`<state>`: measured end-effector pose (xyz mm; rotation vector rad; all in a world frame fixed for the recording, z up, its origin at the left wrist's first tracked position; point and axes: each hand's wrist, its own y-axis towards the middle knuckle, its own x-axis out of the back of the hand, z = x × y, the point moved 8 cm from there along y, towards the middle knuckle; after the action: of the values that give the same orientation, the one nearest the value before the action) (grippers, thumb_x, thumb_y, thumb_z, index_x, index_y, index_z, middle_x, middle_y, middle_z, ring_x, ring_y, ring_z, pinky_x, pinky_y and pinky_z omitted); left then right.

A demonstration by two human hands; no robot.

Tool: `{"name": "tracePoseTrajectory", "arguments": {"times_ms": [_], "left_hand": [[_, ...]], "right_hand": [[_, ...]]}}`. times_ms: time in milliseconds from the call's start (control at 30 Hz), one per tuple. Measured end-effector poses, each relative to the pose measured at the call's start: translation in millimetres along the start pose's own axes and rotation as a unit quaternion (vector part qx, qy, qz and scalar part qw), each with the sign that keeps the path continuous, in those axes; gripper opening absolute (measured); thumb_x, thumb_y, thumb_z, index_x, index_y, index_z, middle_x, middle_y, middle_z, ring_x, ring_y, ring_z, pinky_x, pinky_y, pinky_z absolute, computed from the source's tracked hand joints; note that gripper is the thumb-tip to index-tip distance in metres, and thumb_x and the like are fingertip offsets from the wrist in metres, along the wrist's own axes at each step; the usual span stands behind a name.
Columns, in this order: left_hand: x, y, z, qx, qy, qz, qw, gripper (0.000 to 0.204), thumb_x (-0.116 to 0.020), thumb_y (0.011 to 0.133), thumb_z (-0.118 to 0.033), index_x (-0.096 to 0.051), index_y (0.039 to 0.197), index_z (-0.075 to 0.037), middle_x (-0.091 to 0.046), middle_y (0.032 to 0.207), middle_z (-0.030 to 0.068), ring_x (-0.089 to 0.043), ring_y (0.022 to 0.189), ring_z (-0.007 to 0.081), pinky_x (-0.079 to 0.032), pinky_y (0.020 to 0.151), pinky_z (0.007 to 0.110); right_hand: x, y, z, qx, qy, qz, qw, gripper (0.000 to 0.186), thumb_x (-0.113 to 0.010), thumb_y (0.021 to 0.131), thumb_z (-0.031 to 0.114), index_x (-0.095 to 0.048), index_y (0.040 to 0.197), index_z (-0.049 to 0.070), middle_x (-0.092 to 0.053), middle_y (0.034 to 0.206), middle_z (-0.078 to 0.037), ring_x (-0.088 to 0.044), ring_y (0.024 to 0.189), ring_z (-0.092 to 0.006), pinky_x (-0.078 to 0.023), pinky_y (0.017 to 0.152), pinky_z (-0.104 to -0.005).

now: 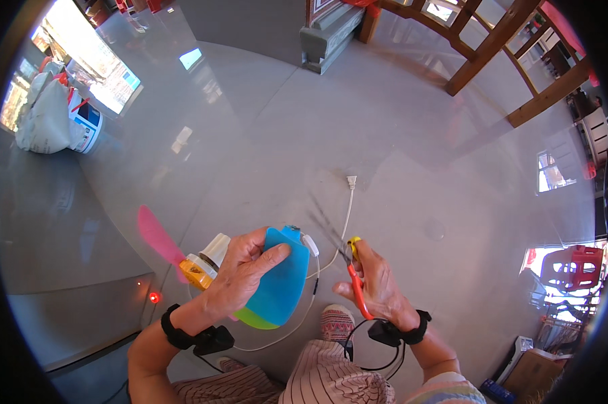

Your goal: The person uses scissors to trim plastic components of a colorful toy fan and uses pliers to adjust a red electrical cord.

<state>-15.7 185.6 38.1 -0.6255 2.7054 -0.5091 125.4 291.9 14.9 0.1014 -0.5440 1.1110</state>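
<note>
This fan-like gadget (216,252) is over the near edge of the glossy grey floor (250,148), all smooth, rounded, plastic-looking bits: big matte blue blade (283,283), lime-green one (259,320) peeking out under it, long pink one (157,232), chunky yellow-orange hub (197,272). Left hand (240,273) has the blue one pinched between thumb and fingers. Right hand (379,286) has its fingers curled round scissors (355,283), red and yellow handles, blurry metal blades parted. White cord (349,212) trails nearby. Bucket (88,128) toward the floor's far left corner has a label, too small to read.
</note>
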Motion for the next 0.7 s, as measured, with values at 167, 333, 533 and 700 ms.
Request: {"name": "tracePoseTrajectory", "arguments": {"times_ms": [167, 333, 533, 700], "left_hand": [[-2, 3, 13, 0.019, -0.101, 0.033, 0.994, 0.017, -0.058, 0.086, -0.021, -0.057, 0.093, -0.005, -0.061, 0.080, 0.0009, -0.058, 0.069, 0.0076, -0.050, 0.063, 0.024], [-9, 2, 13, 0.018, -0.081, 0.051, 0.995, 0.020, -0.060, 0.085, -0.020, -0.057, 0.095, -0.004, -0.061, 0.081, 0.0018, -0.059, 0.071, 0.0088, -0.050, 0.065, 0.024], [-13, -1, 19, 0.023, -0.063, 0.058, 0.996, 0.025, -0.056, 0.088, -0.025, -0.057, 0.100, -0.004, -0.060, 0.083, 0.0004, -0.055, 0.073, 0.0054, -0.047, 0.065, 0.021], [-20, 0, 19, 0.024, -0.081, 0.054, 0.995, 0.024, -0.056, 0.088, -0.025, -0.056, 0.098, -0.004, -0.059, 0.084, -0.0002, -0.054, 0.074, 0.0052, -0.046, 0.065, 0.021]], "right_hand": [[-7, -8, 10, 0.021, -0.049, 0.033, 0.998, 0.068, -0.071, 0.067, 0.047, -0.041, 0.103, -0.002, -0.052, 0.093, -0.020, -0.055, 0.083, -0.0373, -0.045, 0.069, -0.0421], [-10, -3, 20, 0.030, -0.047, 0.036, 0.998, 0.066, -0.071, 0.067, 0.046, -0.041, 0.102, -0.002, -0.051, 0.094, -0.021, -0.054, 0.086, -0.0389, -0.045, 0.071, -0.0428], [-12, -2, 22, 0.044, -0.060, 0.021, 0.997, 0.067, -0.068, 0.068, 0.051, -0.043, 0.098, -0.003, -0.052, 0.087, -0.020, -0.057, 0.074, -0.0373, -0.047, 0.062, -0.0417], [-10, -4, 27, 0.047, -0.074, -0.009, 0.996, 0.069, -0.066, 0.068, 0.056, -0.043, 0.095, -0.004, -0.053, 0.082, -0.019, -0.058, 0.070, -0.0361, -0.047, 0.058, -0.0405]]}}
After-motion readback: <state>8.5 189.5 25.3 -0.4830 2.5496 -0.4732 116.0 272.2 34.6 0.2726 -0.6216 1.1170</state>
